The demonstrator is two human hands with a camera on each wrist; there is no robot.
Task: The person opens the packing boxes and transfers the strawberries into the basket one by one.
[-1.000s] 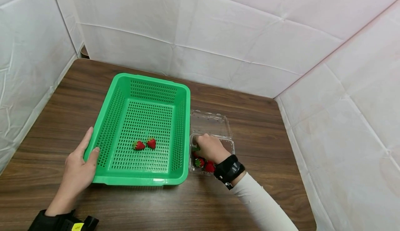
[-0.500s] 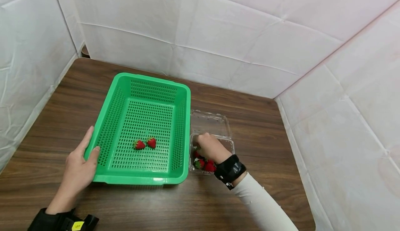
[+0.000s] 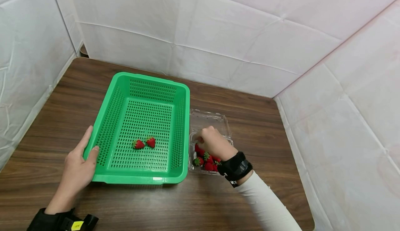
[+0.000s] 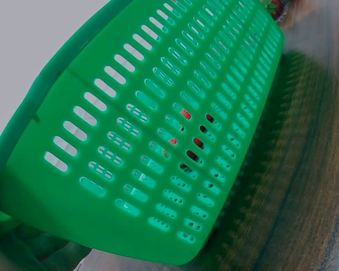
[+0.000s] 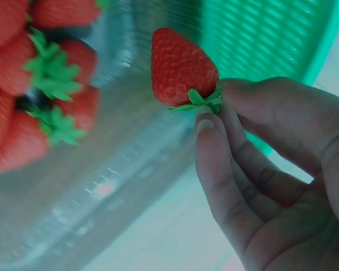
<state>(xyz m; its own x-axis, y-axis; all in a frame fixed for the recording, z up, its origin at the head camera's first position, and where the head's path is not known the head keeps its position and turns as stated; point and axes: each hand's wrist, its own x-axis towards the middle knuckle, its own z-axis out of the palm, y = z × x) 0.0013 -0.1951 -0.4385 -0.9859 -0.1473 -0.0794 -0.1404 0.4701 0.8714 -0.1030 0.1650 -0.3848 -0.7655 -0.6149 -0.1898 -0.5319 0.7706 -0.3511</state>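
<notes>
The left hand (image 3: 78, 163) grips the near-left corner of the green basket (image 3: 123, 179) on the table (image 3: 193, 203). The right hand (image 3: 212, 142) pinches a strawberry (image 5: 181, 68) by its leaves just above the clear clamshell (image 3: 210, 120); judged mid-transfer, next carry it over the basket rim beside the two strawberries (image 3: 144, 143).

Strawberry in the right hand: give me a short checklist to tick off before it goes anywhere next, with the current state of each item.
1. Right hand pinches the strawberry at its leafy cap: ok.
2. Strawberry lifted free of the clear punnet: ok.
3. Left hand grips the green basket at its near left corner: ok.
4. Bare basket floor beside the two berries: ok.
5. Firmness of the pinch: cannot tell.
</notes>
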